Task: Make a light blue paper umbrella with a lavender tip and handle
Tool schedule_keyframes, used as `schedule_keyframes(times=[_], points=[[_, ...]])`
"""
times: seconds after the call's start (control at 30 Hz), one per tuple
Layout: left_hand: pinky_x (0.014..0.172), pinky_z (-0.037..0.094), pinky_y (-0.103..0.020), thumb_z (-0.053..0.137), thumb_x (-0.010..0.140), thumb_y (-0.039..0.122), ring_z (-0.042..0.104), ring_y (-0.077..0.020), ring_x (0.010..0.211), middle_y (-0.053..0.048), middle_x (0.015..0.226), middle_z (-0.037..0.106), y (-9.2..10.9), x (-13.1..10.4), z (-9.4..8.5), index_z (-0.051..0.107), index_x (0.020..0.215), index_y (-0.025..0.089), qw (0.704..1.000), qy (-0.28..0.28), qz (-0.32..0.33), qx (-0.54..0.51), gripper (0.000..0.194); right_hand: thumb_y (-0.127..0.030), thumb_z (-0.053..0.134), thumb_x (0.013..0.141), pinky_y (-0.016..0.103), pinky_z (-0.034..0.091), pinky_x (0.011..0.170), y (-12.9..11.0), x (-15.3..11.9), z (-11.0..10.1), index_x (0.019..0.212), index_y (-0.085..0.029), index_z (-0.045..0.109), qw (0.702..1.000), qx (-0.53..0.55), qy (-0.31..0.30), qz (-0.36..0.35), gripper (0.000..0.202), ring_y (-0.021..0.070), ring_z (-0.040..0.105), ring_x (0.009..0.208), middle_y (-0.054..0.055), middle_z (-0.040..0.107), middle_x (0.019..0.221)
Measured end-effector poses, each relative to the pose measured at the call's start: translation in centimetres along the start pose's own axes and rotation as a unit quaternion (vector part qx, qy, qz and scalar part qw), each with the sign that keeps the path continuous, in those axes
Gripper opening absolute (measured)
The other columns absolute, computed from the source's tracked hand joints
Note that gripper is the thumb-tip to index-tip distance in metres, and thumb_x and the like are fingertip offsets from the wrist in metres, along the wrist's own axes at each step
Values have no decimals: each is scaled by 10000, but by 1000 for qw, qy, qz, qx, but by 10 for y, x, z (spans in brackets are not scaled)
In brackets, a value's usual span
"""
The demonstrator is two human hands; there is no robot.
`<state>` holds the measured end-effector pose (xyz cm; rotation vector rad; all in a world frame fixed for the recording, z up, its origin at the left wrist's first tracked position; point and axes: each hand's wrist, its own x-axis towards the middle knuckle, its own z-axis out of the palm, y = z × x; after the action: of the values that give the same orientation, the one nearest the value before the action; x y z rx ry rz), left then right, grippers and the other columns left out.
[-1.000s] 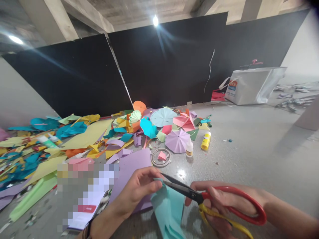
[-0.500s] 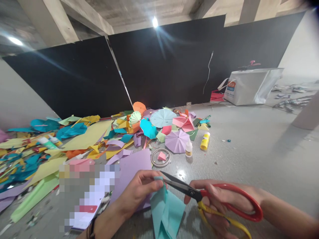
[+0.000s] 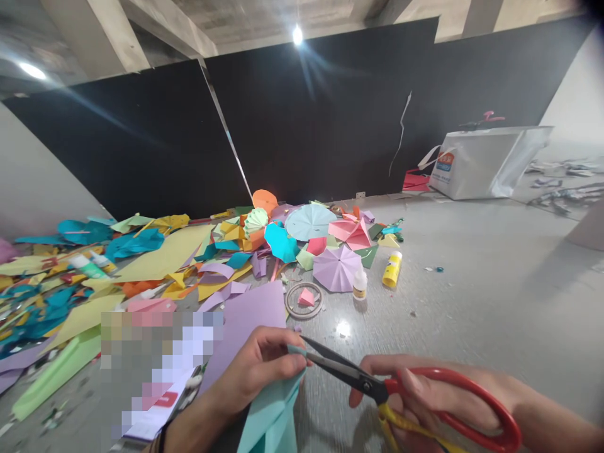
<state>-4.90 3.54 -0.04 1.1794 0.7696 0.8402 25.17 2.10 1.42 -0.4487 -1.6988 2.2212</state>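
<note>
Lights: two lamps, upper left and top centre, flaring into streaks
Glare: white spot on the floor (image 3: 429,314), lower centre
Shadow: soft, right edge
Distortion: wide-angle stretch, dark upper-right corner
Blur: pixelated patch, lower left; far scraps (image 3: 566,167) at right soft

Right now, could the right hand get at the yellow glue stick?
Probably, but not with a free grip: the right hand is holding the red-and-yellow-handled scissors, which would likely need putting down first. Mostly bare floor lies between it and the yellow glue stick.
</note>
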Motion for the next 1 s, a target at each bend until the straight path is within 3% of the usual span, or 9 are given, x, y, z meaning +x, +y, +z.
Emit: schedule_keyframes(times=[0.17,0.37,0.53,0.7,0.87,1.0], points=[[640,434,-210,920,723,427,605,-129,698,-53,805,754,9,1,5,844,815,191,998,-21,-14,65,265,-769,381,1001,221,438,557,6,2,3,1344,-76,528,999,-16,-22,-20,787,105,527,510,-41,533,631],[603,400,-219,897,738,428,554,-122,634,-46,729,732,15,0,12,850,798,183,995,-26,-21,94,257,-769,358,1004,230,507,527,14,6,10,1320,-175,450,997,60,-49,-13,679,90,513,374,-125,469,548],[630,405,-227,879,751,407,567,-141,690,-60,773,734,14,-1,12,857,805,177,993,-31,-13,116,237,-764,400,995,254,548,532,16,7,13,1239,-161,516,998,56,-24,-12,661,105,545,387,-105,491,538],[581,368,-216,852,774,395,516,-123,641,-47,725,701,17,-2,11,858,834,167,992,-31,-14,121,236,-678,459,1030,218,542,502,15,7,15,1286,-176,455,998,66,-5,-18,564,63,530,388,-85,558,634],[550,347,-209,838,780,398,464,-108,610,-21,710,661,24,-2,14,851,837,177,993,-32,-8,113,229,-605,542,1034,166,522,488,8,7,19,1298,-190,443,998,52,23,-5,502,16,423,356,-128,496,572],[613,396,-220,863,760,387,521,-130,665,-47,727,687,23,-1,16,852,801,158,993,-33,-5,112,233,-618,562,1015,174,518,469,6,5,21,1296,-194,462,998,33,41,18,518,33,408,360,-135,467,527]])
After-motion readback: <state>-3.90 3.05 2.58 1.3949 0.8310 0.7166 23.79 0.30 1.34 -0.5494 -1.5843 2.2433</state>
